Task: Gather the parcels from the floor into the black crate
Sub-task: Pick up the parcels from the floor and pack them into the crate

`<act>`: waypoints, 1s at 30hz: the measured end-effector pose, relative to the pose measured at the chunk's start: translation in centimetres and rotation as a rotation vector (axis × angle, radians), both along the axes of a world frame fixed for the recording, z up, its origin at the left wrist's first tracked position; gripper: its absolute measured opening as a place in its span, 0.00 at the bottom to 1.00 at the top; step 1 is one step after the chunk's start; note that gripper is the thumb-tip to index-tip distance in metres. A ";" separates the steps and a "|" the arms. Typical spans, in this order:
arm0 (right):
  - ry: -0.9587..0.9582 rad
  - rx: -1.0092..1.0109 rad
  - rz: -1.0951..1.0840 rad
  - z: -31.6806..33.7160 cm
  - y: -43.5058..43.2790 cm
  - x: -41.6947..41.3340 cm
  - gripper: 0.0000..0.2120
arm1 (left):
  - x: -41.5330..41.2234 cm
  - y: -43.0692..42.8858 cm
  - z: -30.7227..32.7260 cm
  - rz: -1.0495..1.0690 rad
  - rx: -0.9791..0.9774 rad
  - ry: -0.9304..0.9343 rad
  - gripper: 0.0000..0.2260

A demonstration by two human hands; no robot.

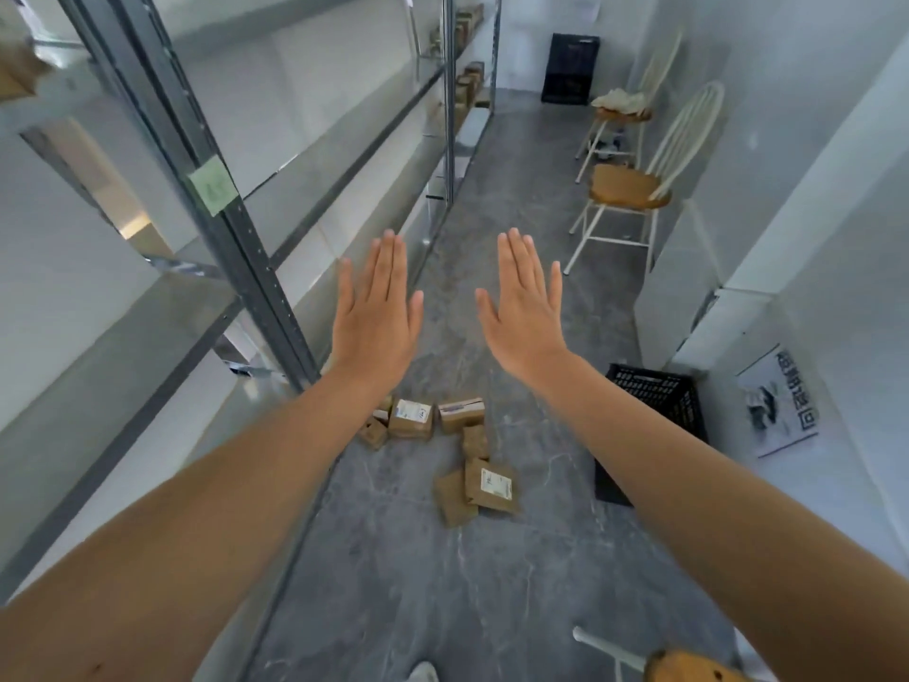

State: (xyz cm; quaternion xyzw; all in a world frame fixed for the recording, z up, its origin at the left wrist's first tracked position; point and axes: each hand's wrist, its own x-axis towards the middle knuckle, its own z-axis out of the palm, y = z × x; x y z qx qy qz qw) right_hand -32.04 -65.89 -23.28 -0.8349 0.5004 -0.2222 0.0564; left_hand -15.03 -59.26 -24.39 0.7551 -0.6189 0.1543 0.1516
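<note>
1. The left hand (pixel 376 312) and right hand (pixel 529 312) are held out flat with backs up. The fingers are straight and pressed together, the thumbs are apart, and nothing is grasped.
2. The parcels (pixel 442 450), small brown cardboard boxes, some white-labelled, are scattered on the grey veined floor (pixel 393 583) left of the black crate (pixel 654 388), apart from it. Their long edges are turned at mixed angles.
3. The crate, rectangular latticed plastic, is laid lengthwise along the aisle and partly hidden by the right forearm.
4. Grey metal shelving (pixel 256 268) is seen farther left of the crate.
</note>
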 end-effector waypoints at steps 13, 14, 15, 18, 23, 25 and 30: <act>0.030 0.093 -0.019 -4.6 -11.4 1.8 0.31 | 0.6 -13.1 -5.0 -0.113 0.046 0.084 0.27; 0.032 0.103 -0.006 -5.0 -12.7 1.8 0.31 | 0.6 -14.3 -5.2 -0.103 0.050 0.088 0.27; 0.036 0.106 0.010 -5.4 -14.1 1.9 0.31 | 0.6 -15.4 -5.5 -0.093 0.057 0.090 0.27; 0.044 0.118 0.055 -6.4 -18.8 1.9 0.31 | 0.8 -19.2 -6.4 -0.034 0.085 0.104 0.27; 0.067 0.153 0.144 -8.2 -26.6 1.2 0.31 | 0.5 -25.2 -7.9 0.066 0.135 0.123 0.27; 0.083 0.181 0.165 -9.2 -29.3 1.0 0.31 | 0.1 -27.0 -8.6 0.109 0.153 0.145 0.28; 0.111 0.249 0.211 -13.2 -34.5 1.9 0.30 | -0.1 -30.1 -11.4 0.168 0.173 0.206 0.27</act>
